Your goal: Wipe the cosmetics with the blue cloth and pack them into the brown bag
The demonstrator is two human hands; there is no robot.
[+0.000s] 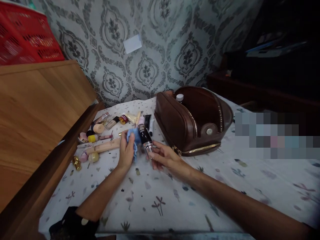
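My right hand (163,156) grips the silver end of a black cosmetic bottle (144,136), held tilted above the printed sheet. Bunched in my left hand (127,150) is a blue cloth (135,133), right beside the bottle. A brown toiletry bag (172,125) stands unzipped just right of my hands, and a white-capped bottle (179,97) shows inside its opening. Left of my hands lie several cosmetics, among them a gold bottle (76,163), a yellow-capped item (92,138), a foundation bottle (112,123) and a dark tube (147,120).
The patterned white sheet (180,206) covers the surface. A wooden panel (37,110) with a red basket (27,36) on top borders the left side. Patterned wallpaper (160,40) rises behind. Dark furniture (252,80) stands at the right, near a blurred-out patch.
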